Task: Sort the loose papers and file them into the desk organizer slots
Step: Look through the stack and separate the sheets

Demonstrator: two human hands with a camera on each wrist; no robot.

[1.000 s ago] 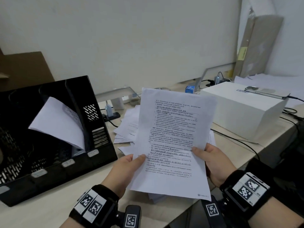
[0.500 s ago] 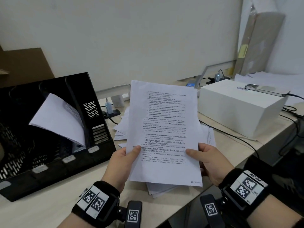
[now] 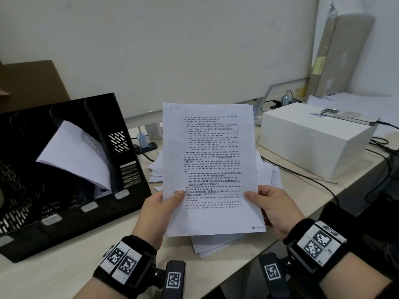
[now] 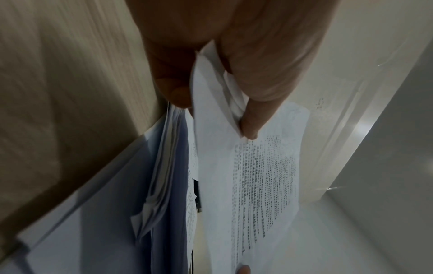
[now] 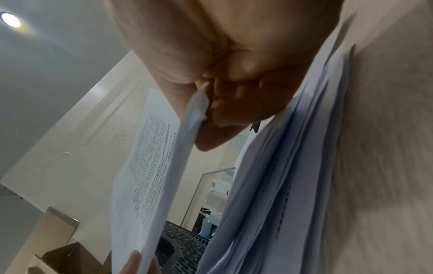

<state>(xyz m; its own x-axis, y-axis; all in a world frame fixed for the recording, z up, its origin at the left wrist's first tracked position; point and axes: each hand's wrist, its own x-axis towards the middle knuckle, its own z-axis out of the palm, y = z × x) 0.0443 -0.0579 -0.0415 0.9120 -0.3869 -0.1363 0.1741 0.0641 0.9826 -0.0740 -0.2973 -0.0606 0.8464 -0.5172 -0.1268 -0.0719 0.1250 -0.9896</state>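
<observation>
Both hands hold a printed paper sheet upright above the desk. My left hand pinches its lower left edge, thumb on the front. My right hand pinches the lower right edge the same way. The left wrist view shows the sheet caught between thumb and fingers, and the right wrist view shows the sheet gripped likewise. A loose pile of papers lies on the desk under the held sheet. The black desk organizer stands at the left, with a curled white sheet in one slot.
A white box with a phone on top sits at the right, cables trailing past it. Cardboard leans on the wall at the back right. The desk edge runs close to my wrists.
The sheet held by both hands has straightened from a tilt to upright and shifted slightly left. The view has dropped a little; both grips are unchanged.
</observation>
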